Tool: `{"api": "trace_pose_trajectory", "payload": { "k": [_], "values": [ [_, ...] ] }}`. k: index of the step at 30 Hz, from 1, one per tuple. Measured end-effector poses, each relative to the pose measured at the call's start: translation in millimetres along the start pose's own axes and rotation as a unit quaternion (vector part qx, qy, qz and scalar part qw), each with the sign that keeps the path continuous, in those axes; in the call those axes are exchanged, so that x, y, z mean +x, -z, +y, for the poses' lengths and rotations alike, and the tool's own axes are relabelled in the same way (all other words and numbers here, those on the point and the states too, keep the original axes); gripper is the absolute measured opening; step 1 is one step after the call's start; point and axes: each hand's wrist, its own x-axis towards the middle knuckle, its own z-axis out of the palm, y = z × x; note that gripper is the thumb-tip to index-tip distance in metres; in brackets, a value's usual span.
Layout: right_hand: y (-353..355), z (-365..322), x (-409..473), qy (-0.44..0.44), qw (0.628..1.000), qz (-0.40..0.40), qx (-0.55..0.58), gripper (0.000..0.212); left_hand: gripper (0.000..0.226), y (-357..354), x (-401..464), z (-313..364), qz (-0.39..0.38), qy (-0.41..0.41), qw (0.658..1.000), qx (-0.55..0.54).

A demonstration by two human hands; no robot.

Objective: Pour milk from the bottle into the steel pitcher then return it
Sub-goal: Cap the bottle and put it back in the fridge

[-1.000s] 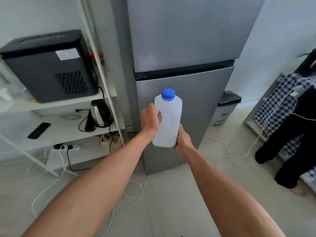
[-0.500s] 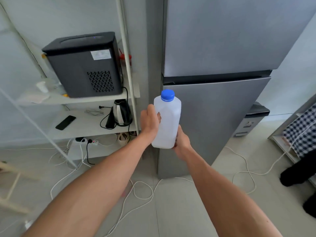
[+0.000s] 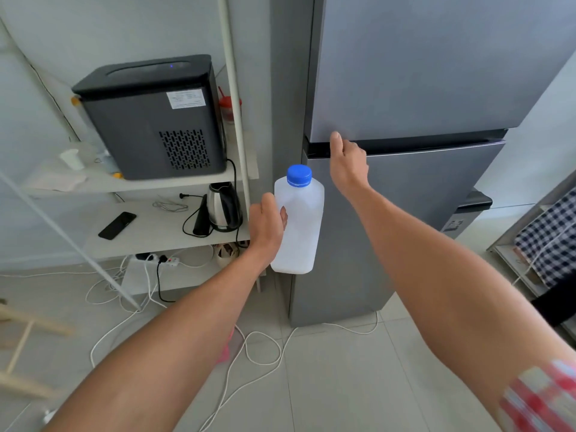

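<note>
The white milk bottle with a blue cap is upright in front of the grey fridge, and my left hand grips its left side. My right hand is raised to the dark gap between the upper and lower fridge doors, fingers curled at the top edge of the lower door near its left end. Both doors look closed. No steel pitcher is in view.
A white shelf unit stands left of the fridge with a black appliance, a kettle and a phone. White cables trail over the tiled floor. A checked cloth lies at the right edge.
My right hand has let go of the bottle's base and risen to the gap between the fridge doors. The left hand alone holds the bottle. The view has come closer to the fridge.
</note>
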Motion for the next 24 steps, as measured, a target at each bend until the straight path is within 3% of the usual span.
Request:
{"api": "trace_pose_trajectory", "payload": {
  "k": [3, 11, 18, 24],
  "values": [
    [-3.4, -3.1, 13.6, -0.054, 0.997, -0.05, -0.038, 0.058, 0.024, 4.4, 2.4, -1.1, -0.003, -0.001, 1.0, -0.004],
    [2.1, -3.8, 20.0, -0.054, 0.993, -0.075, -0.076, 0.069, 0.023, 11.8, 1.3, -4.3, -0.001, 0.0, 1.0, 0.011],
    [0.3, -4.5, 16.3, -0.04, 0.996, -0.048, -0.059, 0.068, 0.023, 19.8, 2.1, -4.5, 0.002, 0.007, 1.0, 0.01],
    [1.8, 8.7, -15.4, -0.039, 0.993, 0.064, -0.089, 0.062, 0.024, 26.8, 4.2, -9.6, 0.019, 0.01, 1.0, 0.012]
  ]
}}
